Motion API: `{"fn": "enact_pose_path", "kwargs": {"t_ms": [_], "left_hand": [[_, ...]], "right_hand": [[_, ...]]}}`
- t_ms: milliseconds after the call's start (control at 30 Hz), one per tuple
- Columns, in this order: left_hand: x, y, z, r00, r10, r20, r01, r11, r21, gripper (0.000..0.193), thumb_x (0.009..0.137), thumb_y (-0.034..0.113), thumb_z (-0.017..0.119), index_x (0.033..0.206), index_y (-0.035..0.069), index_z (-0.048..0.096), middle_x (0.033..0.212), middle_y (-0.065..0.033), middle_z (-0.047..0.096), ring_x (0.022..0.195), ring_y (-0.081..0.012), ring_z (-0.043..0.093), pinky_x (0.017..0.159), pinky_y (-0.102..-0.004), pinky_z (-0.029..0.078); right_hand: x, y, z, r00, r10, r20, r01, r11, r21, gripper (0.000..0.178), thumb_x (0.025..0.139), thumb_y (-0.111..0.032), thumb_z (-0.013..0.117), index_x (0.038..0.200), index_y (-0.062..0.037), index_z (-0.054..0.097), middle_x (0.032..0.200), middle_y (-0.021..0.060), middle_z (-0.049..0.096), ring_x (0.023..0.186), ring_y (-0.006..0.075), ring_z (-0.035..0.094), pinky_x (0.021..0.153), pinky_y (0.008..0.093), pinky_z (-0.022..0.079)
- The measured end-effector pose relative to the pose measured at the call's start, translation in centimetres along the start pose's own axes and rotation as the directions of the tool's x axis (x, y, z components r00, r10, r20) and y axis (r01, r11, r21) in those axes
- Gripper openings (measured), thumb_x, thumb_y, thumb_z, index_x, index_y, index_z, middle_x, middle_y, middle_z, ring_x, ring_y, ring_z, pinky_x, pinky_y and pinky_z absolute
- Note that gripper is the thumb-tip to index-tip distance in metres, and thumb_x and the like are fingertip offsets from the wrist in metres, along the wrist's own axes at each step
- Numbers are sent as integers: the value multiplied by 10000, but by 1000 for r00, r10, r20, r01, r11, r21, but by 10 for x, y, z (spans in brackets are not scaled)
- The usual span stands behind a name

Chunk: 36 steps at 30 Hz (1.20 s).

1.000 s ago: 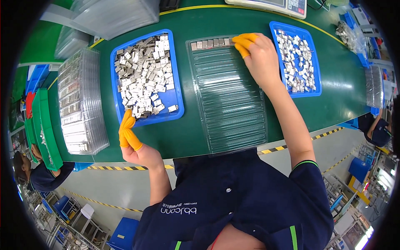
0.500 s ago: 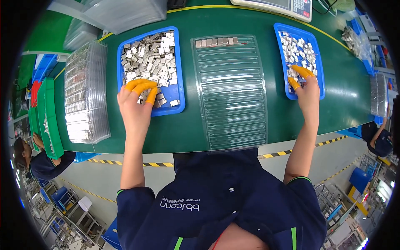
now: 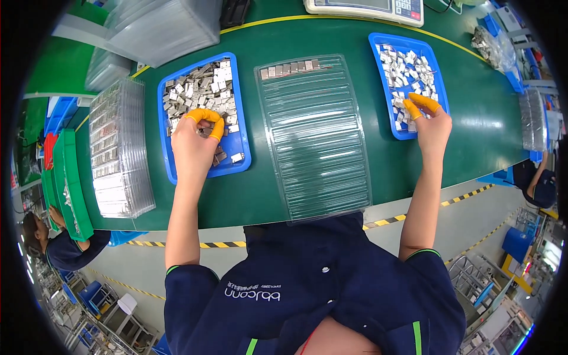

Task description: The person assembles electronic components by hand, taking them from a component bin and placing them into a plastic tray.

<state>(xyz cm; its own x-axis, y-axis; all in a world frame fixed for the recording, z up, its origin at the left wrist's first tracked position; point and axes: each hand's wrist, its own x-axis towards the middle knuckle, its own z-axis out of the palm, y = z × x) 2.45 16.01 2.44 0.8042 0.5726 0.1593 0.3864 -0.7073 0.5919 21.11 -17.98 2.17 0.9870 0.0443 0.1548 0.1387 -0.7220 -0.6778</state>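
My left hand (image 3: 194, 147), with yellow finger cots on its fingertips, reaches into a blue tray (image 3: 235, 143) of small silver metal shells (image 3: 192, 89). Its thumb and fingers are bent together over the shells; what lies between them is partly hidden. On the right, my right hand (image 3: 433, 127) wears yellow cots too, and its fingertips are pinched together above a second blue tray (image 3: 400, 90) of small white parts (image 3: 414, 68). I cannot make out what that pinch holds. Between the hands lies a clear ribbed plastic tray (image 3: 319, 148), with several metal parts (image 3: 290, 69) lined up in its far slot.
At the left stand a stack of clear trays (image 3: 115, 160) and a long green bin (image 3: 74, 189). Clear plastic boxes (image 3: 168, 29) and a scale (image 3: 367, 7) are at the far edge. Another person (image 3: 74, 242) is at the left; plastic bags (image 3: 500, 50) lie far right.
The whole view has shifted, moving the trays slightly left. My left fingers have curled in more among the shells. The right thumb and finger, apart before, have come together.
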Motion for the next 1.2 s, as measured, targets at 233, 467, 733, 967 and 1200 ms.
{"fn": "enact_pose_path", "kwargs": {"t_ms": [233,467,733,967,1200], "left_hand": [[-5,3,1,997,29,-65,-43,976,-214,270,728,-20,668,989,49,665,762,-22,606,699,-99,543,658,-247,449],[-24,39,3,948,-62,311,226,819,-528,243,761,3,664,1003,8,648,937,-82,666,828,-125,642,730,-229,506],[-40,75,37,962,-13,273,214,658,-722,244,756,-56,647,994,-42,600,926,-121,652,863,-183,647,798,-267,507],[-44,90,50,957,-59,285,279,467,-839,263,755,-95,623,1009,-48,573,976,-122,625,880,-184,635,811,-266,500],[-47,94,54,954,23,298,254,461,-850,224,771,-81,616,993,-45,614,974,-119,628,874,-205,633,818,-287,505]], "right_hand": [[0,-11,-5,987,-12,-161,64,944,323,209,782,-19,658,989,2,634,931,105,647,798,126,606,720,222,487],[-25,-29,2,990,-48,131,-38,807,589,211,830,8,587,1039,14,623,974,107,640,851,138,609,763,234,487],[-60,-77,26,911,-187,367,-207,564,800,293,830,-4,590,1118,37,558,954,102,624,831,158,611,744,257,499],[-68,-91,27,849,-135,511,-370,537,758,250,776,13,648,1019,60,615,943,106,647,793,163,630,737,260,521],[-75,-88,40,908,-191,372,-170,643,747,182,749,4,669,930,-15,673,942,58,621,857,133,586,699,226,492]]}}
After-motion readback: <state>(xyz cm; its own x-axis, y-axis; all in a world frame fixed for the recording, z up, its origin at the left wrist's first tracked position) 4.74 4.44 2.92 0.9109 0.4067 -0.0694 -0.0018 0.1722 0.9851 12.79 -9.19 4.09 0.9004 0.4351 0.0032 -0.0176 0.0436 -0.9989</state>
